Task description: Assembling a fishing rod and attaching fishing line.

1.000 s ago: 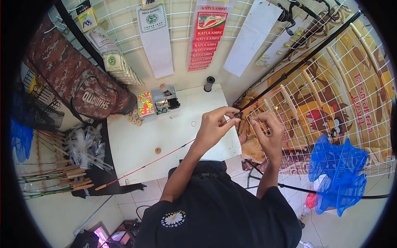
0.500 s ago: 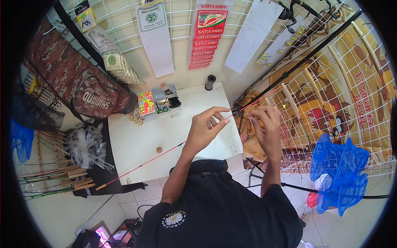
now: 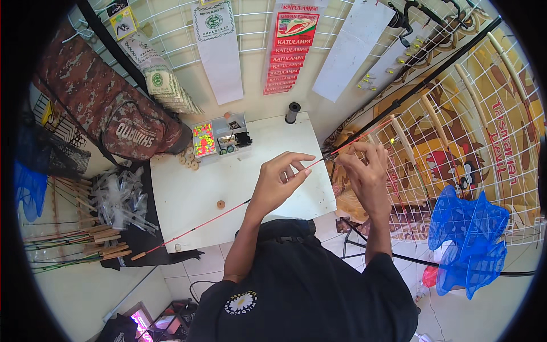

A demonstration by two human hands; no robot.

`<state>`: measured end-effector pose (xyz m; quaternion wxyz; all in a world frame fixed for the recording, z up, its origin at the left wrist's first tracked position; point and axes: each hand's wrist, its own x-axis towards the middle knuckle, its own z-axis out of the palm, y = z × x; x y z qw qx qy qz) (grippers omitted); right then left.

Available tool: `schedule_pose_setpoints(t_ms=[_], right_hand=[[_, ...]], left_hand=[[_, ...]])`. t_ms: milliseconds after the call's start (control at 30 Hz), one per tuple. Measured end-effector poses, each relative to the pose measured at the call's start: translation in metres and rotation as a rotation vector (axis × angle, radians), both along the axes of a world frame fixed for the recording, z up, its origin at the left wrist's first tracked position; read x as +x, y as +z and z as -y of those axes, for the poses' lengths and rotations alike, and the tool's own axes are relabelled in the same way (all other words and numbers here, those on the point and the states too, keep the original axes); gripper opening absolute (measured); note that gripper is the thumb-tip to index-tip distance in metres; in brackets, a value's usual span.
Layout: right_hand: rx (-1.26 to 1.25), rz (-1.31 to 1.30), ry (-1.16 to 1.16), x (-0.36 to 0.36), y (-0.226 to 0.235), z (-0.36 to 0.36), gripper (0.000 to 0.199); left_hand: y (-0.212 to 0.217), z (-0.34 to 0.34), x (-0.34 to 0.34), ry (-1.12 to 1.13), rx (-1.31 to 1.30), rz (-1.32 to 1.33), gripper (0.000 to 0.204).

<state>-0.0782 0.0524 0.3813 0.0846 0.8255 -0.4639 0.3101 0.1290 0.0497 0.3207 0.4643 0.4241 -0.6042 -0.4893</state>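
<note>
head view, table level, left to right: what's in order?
Camouflage bag → bundle of clear tubes → compartment box of small parts → left hand → right hand → blue net.

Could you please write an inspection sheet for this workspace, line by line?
Surface: white table, mostly bare.
Job's things: thin red fishing rod, running from lower left up to both hands.
Clutter: clear tackle box with coloured beads, black spool, small wooden discs.
Grippers: left hand pinches the rod; right hand closes its fingers on the rod near the tip.
Cables: black cable on the tiled floor.
Surroundings: wire grid wall with hanging packets, camouflage rod bag, blue landing net, bundle of rods.
</note>
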Motion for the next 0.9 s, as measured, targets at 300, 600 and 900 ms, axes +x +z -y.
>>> schedule_pose_setpoints(t_ms=[300,600,900], right_hand=[[0.025,0.031,0.006,0.0019,0.0003,-0.0012,0.016],[0.025,0.022,0.008,0.0042,-0.0007,-0.0012,0.017],[-0.076,0.024,0.065,0.0031,-0.0036,0.0038,0.023]], left_hand=[[-0.0011,-0.0021,0.0009,-0.045,0.007,-0.069,0.026],[0.0023,-0.0025,0.0009,-0.047,0.009,-0.098,0.025],[0.0043,-0.0009,0.0031,-0.072,-0.042,-0.021,0.025]])
